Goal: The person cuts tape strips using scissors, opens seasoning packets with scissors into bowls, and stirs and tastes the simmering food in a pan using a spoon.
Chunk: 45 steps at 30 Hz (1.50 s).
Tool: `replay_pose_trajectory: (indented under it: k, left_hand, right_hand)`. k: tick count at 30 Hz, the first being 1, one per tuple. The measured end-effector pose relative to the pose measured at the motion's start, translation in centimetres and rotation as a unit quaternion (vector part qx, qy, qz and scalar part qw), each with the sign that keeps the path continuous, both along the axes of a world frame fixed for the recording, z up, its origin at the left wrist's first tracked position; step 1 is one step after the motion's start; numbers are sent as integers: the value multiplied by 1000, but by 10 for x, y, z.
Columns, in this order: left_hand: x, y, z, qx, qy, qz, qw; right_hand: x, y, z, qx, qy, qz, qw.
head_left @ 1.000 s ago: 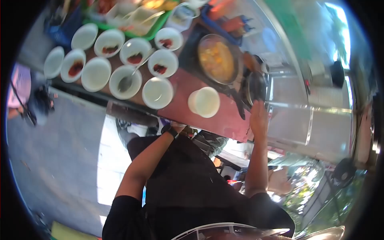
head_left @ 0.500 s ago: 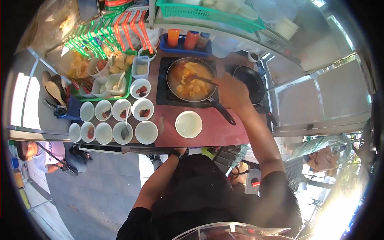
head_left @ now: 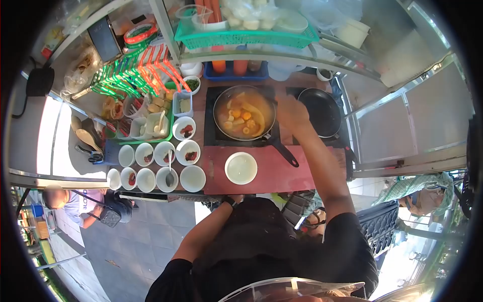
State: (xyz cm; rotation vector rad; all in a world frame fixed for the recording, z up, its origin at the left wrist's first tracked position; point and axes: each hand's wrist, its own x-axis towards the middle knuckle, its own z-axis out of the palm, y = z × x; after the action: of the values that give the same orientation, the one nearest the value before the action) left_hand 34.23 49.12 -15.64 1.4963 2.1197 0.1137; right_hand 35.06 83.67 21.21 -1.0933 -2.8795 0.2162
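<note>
My right hand [head_left: 293, 115] is just right of the frying pan [head_left: 219, 120], its fingers curled closed. Half a second ago it held a brown spatula; now the spatula is hard to make out in the blur and steam. In the pan, orange-red soup [head_left: 245, 115] holds ring-shaped pieces, orange chunks and a long pale strip. The pan sits on a black stove, its handle pointing down right. My left hand [head_left: 237, 198] is low at the counter's front edge, below a black wristband, its fingers mostly hidden. A white bowl [head_left: 241, 168] of pale liquid stands on the red board [head_left: 282, 171].
Several white bowls [head_left: 193, 178] line the left counter, some with red paste, one with a spoon [head_left: 170, 176]. A second black pan [head_left: 319, 113] stands right. Behind are ingredient tubs [head_left: 151, 126], a blue bottle tray [head_left: 236, 75] and a green basket [head_left: 246, 39]. A person [head_left: 93, 204] is at left.
The view has tilted up and shifted, showing more of the shelf. The spatula no longer shows clearly in the soup, and the food there has shifted. My right hand stays beside the pan.
</note>
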Motion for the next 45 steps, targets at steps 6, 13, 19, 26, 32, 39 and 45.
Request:
replay_pose_trajectory:
  k: [6,13,19,26,32,39,45]
  left_hand:
    - [-5,-2,3,-1,44,-47,998]
    - [-12,-33,26,74,14,-130,989]
    - [-35,-68,165,-80,-177,36,980]
    - [-128,-91,351,131,-270,69,952]
    - [-226,-76,338,269,30,299,915]
    - [-289,-74,220,330,75,106,935]
    - [-260,-112,343,389,-14,61,919]
  right_hand:
    - [-15,-28,-12,-1,46,36,998]
    - [74,-86,-32,116,187,53,974]
    - [107,-98,-92,115,100,-5,988]
    - [95,-123,-20,-60,56,-40,996]
    - [41,-216,23,-63,309,121,941]
    - [-60,-315,-45,-328,67,-66,940]
    - [-60,-358,-35,-153,155,-90,972]
